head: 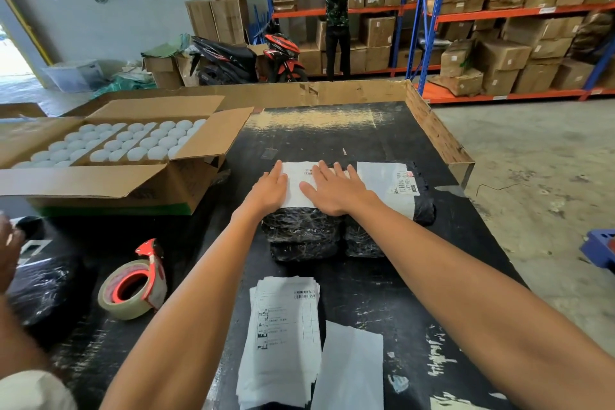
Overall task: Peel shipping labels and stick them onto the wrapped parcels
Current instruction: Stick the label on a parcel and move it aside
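On two black parcels, two flat, unclenched hands, seemingly pressing one label.

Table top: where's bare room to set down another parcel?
Bare: the far table strip between the parcels and the cardboard wall; also right of the label stack. Crowded: the left side, with open box and tape dispenser.

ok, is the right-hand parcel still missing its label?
No, the right parcel already carries a white label, while both hands press a label onto the left parcel.
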Available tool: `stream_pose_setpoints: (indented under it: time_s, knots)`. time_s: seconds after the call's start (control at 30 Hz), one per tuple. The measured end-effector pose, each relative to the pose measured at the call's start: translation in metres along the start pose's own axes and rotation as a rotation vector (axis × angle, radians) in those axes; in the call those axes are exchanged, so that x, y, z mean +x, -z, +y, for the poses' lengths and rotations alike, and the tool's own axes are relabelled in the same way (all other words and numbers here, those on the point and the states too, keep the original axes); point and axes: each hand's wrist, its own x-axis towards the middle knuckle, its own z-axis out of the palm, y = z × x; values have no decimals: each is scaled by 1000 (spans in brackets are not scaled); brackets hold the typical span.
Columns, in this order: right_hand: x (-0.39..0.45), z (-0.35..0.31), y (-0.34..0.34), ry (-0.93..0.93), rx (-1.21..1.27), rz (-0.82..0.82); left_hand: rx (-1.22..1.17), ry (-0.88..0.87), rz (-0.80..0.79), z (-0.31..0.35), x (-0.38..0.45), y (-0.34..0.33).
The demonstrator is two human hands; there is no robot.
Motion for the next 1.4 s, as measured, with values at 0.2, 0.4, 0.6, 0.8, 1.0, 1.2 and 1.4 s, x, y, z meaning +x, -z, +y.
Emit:
stream_pose_setpoints:
  time_s: [0.2, 0.4, 0.6, 0.8, 1.0, 1.2, 1.4]
  knots:
    - [-7, -5, 2, -136, -40, 51, -166, 190, 135, 0, -2, -1]
    - [-7, -8, 2, -155, 0, 40, -354, 165, 252, -1, -2, -1]
    - [-6, -4, 0, -154, 88, 39, -674, 233, 182, -3, -3, 7]
    - [-5, -2, 0, -144, 147, 35, -771, 320, 88, 6, -2, 16]
    - [-4, 1, -2, -136, 197, 57, -767, 343, -27, 11, -5, 17]
    - [-4, 5, 1, -117, 352, 211, -1016, 382, -1, -5, -10, 10]
    - [-5, 7, 3, -154, 575, 238, -1242, 423, 57, -10, -18, 12]
